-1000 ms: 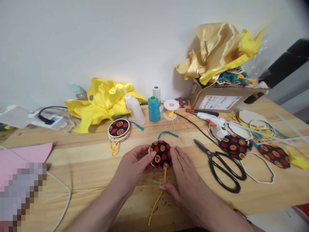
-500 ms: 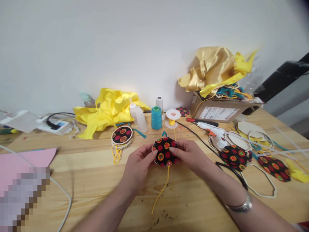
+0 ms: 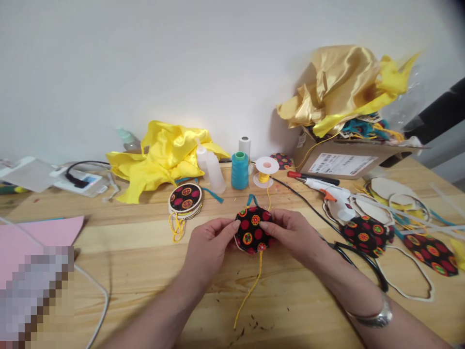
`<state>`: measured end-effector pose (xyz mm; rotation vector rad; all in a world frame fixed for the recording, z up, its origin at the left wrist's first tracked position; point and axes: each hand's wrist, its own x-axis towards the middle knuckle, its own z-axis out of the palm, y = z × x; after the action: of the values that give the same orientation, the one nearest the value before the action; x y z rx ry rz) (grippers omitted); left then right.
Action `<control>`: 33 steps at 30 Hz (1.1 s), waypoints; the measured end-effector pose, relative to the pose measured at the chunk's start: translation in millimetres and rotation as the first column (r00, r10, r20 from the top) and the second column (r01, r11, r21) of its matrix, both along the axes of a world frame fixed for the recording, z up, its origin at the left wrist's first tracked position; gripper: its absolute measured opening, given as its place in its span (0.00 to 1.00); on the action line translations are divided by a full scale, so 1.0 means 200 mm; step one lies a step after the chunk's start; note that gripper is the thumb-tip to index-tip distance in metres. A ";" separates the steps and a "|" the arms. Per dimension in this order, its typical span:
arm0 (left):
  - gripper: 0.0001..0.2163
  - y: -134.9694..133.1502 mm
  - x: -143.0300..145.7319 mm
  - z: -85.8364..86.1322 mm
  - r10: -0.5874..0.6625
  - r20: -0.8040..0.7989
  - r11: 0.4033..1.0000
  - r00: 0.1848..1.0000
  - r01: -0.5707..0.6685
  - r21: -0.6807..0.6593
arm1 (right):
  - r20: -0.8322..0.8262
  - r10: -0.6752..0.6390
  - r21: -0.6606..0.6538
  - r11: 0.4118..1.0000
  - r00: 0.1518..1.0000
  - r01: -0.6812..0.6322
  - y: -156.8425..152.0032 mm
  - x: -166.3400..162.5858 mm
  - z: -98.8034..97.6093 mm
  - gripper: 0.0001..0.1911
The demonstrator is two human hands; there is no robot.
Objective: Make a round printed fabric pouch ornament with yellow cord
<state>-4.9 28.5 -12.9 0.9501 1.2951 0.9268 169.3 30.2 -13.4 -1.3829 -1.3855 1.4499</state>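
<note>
Head view: left hand (image 3: 212,242) and right hand (image 3: 294,235) pinch patterned fabric disc (image 3: 253,230) mid-counter (image 3: 145,261), toward its front edge. Risk: dangling yellow cord (image 3: 250,291) snags, pulls loose.

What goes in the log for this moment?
left hand: holds patch | right hand: holds patch | cord: hangs to table

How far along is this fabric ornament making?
Looking done: a stack of finished discs lies by the yellow cloth. In hand: the left hand and right hand pinch one patterned disc, its yellow cord trailing. Left: covered pieces and bare cut-outs wait beside the glue gun.
</note>
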 end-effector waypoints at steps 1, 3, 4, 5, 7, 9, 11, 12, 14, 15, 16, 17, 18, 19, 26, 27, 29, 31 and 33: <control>0.09 0.00 0.00 0.00 -0.002 0.007 1.000 1.000 0.002 -0.003 | -0.009 0.000 -0.003 1.000 1.000 0.000 0.00 0.00 0.00 0.09; 0.08 0.00 0.00 0.01 -0.001 0.013 1.000 1.000 0.001 -0.006 | -0.036 0.001 -0.013 1.000 0.999 -0.002 0.00 0.00 0.00 0.10; 0.08 0.00 0.00 0.01 0.001 0.011 1.000 1.000 -0.001 -0.005 | -0.044 -0.002 -0.019 1.000 0.999 0.001 0.00 0.00 0.00 0.10; 0.08 0.00 0.00 0.01 0.001 0.009 1.000 1.000 -0.001 -0.003 | -0.047 -0.004 -0.025 1.000 0.999 0.003 -0.01 0.00 0.00 0.10; 0.07 -0.01 0.00 0.02 -0.004 0.012 1.000 1.000 0.004 -0.003 | -0.048 -0.005 -0.031 1.000 0.999 0.004 -0.01 0.00 0.00 0.10; 0.08 -0.01 0.00 0.02 -0.019 0.034 1.000 0.999 0.019 -0.007 | -0.052 -0.003 -0.030 1.000 0.999 0.002 0.00 0.00 0.00 0.11; 0.11 -0.01 0.00 0.01 -0.041 0.086 0.999 0.995 0.043 -0.020 | -0.054 -0.007 -0.025 1.000 0.998 0.006 0.00 0.01 0.00 0.12; 0.13 -0.01 0.00 0.01 -0.054 0.116 0.998 0.992 0.058 -0.037 | -0.053 -0.014 -0.024 1.000 0.998 0.013 0.00 0.01 0.00 0.12; 0.16 -0.02 0.00 0.01 -0.074 0.147 0.993 0.986 0.087 -0.082 | -0.039 -0.027 -0.027 0.999 0.999 0.026 0.00 0.01 0.01 0.13; 0.16 -0.02 0.01 0.01 -0.086 0.136 0.990 0.987 0.100 -0.101 | -0.030 -0.031 -0.028 0.999 0.999 0.030 0.00 0.01 0.01 0.13; 0.15 -0.02 0.01 0.01 -0.104 0.110 0.987 0.988 0.116 -0.111 | -0.024 -0.034 -0.027 0.999 0.999 0.034 0.00 0.01 0.01 0.13; 0.14 -0.02 0.01 0.01 -0.125 0.074 0.985 0.989 0.133 -0.111 | -0.024 -0.037 -0.026 0.999 0.999 0.036 0.00 0.01 0.01 0.13; 0.13 -0.02 0.02 0.02 -0.146 0.038 0.983 0.989 0.149 -0.103 | -0.029 -0.038 -0.025 0.999 0.999 0.037 0.00 0.01 0.01 0.13; 0.12 -0.02 0.02 0.02 -0.162 0.008 0.983 0.987 0.162 -0.091 | -0.039 -0.037 -0.024 0.999 0.999 0.036 0.00 0.01 0.01 0.13; 0.11 -0.02 0.01 0.03 -0.191 0.063 0.978 0.980 0.195 -0.075 | -0.070 -0.031 -0.014 0.999 0.997 0.030 0.00 0.02 0.02 0.09; 0.12 -0.02 0.01 0.02 -0.198 0.135 0.975 0.971 0.210 -0.077 | -0.077 -0.024 -0.010 1.000 0.997 0.024 0.00 0.02 0.02 0.09; 0.12 -0.02 0.01 0.01 -0.208 0.288 0.968 0.935 0.240 -0.078 | -0.081 0.009 -0.006 1.000 0.997 -0.010 -0.01 0.02 0.03 0.08; 0.13 -0.02 0.02 0.01 -0.201 0.382 0.965 0.902 0.249 -0.080 | -0.050 0.053 0.006 0.999 0.997 -0.052 -0.02 0.01 0.02 0.08; 0.12 -0.03 0.02 0.00 -0.184 0.409 0.965 0.893 0.244 -0.097 | 0.001 0.083 0.026 0.996 0.997 -0.083 -0.02 0.00 0.02 0.08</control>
<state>-0.6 23.4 -13.3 0.7253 0.8774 0.7892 169.8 25.3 -9.0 -1.3234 -1.4722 1.4794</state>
